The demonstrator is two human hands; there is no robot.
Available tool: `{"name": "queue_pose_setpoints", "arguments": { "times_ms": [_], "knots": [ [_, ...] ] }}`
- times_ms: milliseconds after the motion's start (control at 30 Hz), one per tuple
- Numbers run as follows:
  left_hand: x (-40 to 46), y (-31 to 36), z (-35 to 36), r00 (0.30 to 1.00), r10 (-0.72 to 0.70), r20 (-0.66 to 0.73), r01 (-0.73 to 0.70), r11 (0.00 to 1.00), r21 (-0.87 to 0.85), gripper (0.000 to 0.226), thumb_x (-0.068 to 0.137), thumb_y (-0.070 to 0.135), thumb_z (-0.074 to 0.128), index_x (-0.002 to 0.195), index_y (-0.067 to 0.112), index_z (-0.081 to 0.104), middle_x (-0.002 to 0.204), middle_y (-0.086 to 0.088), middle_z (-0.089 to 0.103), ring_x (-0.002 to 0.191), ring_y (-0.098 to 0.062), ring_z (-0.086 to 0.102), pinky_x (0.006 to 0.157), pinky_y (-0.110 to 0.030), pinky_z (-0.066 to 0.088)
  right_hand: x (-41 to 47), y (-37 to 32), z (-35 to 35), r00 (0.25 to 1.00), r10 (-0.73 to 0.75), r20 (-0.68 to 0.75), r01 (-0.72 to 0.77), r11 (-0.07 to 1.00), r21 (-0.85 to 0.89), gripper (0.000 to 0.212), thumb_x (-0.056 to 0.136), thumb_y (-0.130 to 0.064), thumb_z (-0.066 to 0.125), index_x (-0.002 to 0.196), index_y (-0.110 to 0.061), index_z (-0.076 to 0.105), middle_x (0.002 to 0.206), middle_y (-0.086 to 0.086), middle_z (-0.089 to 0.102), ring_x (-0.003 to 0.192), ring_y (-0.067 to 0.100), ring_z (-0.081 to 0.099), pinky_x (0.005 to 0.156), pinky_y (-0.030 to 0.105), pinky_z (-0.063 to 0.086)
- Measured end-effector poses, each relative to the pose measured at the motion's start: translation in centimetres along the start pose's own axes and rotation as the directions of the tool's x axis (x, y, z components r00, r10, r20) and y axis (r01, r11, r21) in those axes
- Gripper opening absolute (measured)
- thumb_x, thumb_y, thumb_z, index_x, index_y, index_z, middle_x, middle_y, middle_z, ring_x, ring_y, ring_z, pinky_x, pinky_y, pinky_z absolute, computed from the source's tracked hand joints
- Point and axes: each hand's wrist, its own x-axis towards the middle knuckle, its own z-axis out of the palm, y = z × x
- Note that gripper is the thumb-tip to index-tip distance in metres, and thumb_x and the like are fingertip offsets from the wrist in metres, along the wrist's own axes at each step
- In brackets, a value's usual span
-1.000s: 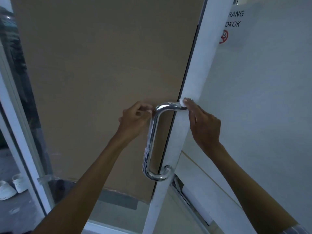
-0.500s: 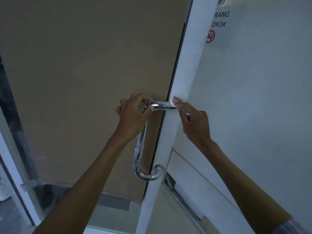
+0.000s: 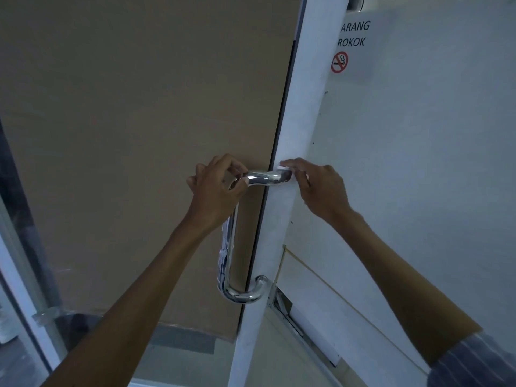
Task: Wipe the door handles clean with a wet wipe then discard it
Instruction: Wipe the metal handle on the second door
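The left hand [image 3: 215, 191] grips the handle [image 3: 262, 177] at its upper bend, while just beside it the right hand [image 3: 315, 185] pinches a wipe [image 3: 285, 168] against the handle's top end.

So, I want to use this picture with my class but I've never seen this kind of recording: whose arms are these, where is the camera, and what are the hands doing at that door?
There is no machine here. The arms belong to a person who wears a wide-angle camera on the head, so you look forward and down along their arms. In front is a door with a white frame and a curved chrome handle. The left hand holds the top bend of the handle with curled fingers. The right hand pinches a small white wet wipe against the spot where the handle's top bar meets the frame. Only a corner of the wipe shows. On the pale panel to the right hangs a no-smoking sign.
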Motion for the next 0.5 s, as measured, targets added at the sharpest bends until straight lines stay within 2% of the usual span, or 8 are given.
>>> {"name": "queue_pose_setpoints", "arguments": {
  "times_ms": [133, 233, 300, 333, 400, 500],
  "knots": [
    [0.0, -0.1, 0.0, 1.000, -0.004, 0.004, 0.004, 1.000, 0.009, 0.006, 0.095, 0.036, 0.067, 0.097, 0.037, 0.061, 0.109, 0.021, 0.062, 0.105, -0.012, 0.046, 0.081, -0.034, 0.022, 2.1, -0.6, -2.2, 0.968, -0.112, 0.224, 0.105, 0.994, 0.043, 0.035, 0.111, -0.022, 0.041, 0.118, -0.036, 0.072, 0.080, -0.013, 0.072, 0.052, 0.005, 0.063, 0.065, 0.035, 0.057],
    [0.0, -0.2, 0.0, 1.000, -0.011, 0.008, 0.011, 1.000, 0.000, 0.006, 0.095, 0.038, 0.067, 0.098, 0.037, 0.062, 0.111, 0.021, 0.063, 0.106, -0.013, 0.046, 0.081, -0.034, 0.020, 3.9, -1.1, -3.8, 0.933, -0.129, 0.337, 0.192, 0.968, -0.160, 0.034, 0.111, -0.025, 0.040, 0.115, -0.038, 0.070, 0.073, -0.020, 0.059, 0.065, 0.004, 0.059, 0.070, 0.034, 0.049],
    [0.0, -0.3, 0.1, 1.000, -0.013, 0.003, 0.013, 1.000, -0.001, 0.007, 0.095, 0.038, 0.068, 0.098, 0.037, 0.062, 0.110, 0.021, 0.063, 0.107, -0.013, 0.046, 0.082, -0.034, 0.022, 4.9, -2.2, -4.2, 0.891, -0.149, 0.429, 0.236, 0.959, -0.158, 0.035, 0.110, -0.022, 0.039, 0.112, -0.033, 0.072, 0.083, -0.015, 0.066, 0.069, 0.011, 0.065, 0.067, 0.032, 0.046],
    [-0.1, -0.3, 0.1, 1.000, -0.013, 0.002, 0.013, 1.000, 0.002, 0.007, 0.095, 0.039, 0.068, 0.099, 0.037, 0.062, 0.110, 0.021, 0.063, 0.107, -0.013, 0.046, 0.082, -0.034, 0.022, 5.2, -2.8, -4.3, 0.868, -0.148, 0.473, 0.233, 0.964, -0.126, 0.035, 0.109, -0.021, 0.039, 0.110, -0.031, 0.072, 0.088, -0.012, 0.069, 0.062, 0.009, 0.067, 0.064, 0.031, 0.047],
    [0.0, -0.3, 0.1, 1.000, -0.014, -0.001, 0.014, 1.000, 0.005, 0.007, 0.095, 0.039, 0.067, 0.099, 0.037, 0.062, 0.110, 0.021, 0.062, 0.107, -0.014, 0.046, 0.081, -0.035, 0.021, 5.9, -3.2, -4.9, 0.847, -0.131, 0.515, 0.235, 0.961, -0.143, 0.034, 0.108, -0.024, 0.039, 0.107, -0.037, 0.071, 0.094, -0.012, 0.071, 0.051, 0.008, 0.067, 0.068, 0.030, 0.052],
    [0.0, -0.3, 0.1, 1.000, -0.023, 0.002, 0.023, 1.000, -0.005, 0.007, 0.095, 0.039, 0.067, 0.099, 0.036, 0.062, 0.110, 0.021, 0.062, 0.108, -0.014, 0.046, 0.082, -0.035, 0.021, 6.4, -3.4, -5.2, 0.855, -0.109, 0.508, 0.268, 0.930, -0.252, 0.032, 0.108, -0.027, 0.041, 0.107, -0.040, 0.070, 0.096, -0.010, 0.073, 0.055, 0.003, 0.060, 0.084, 0.038, 0.057]
  ]
}}
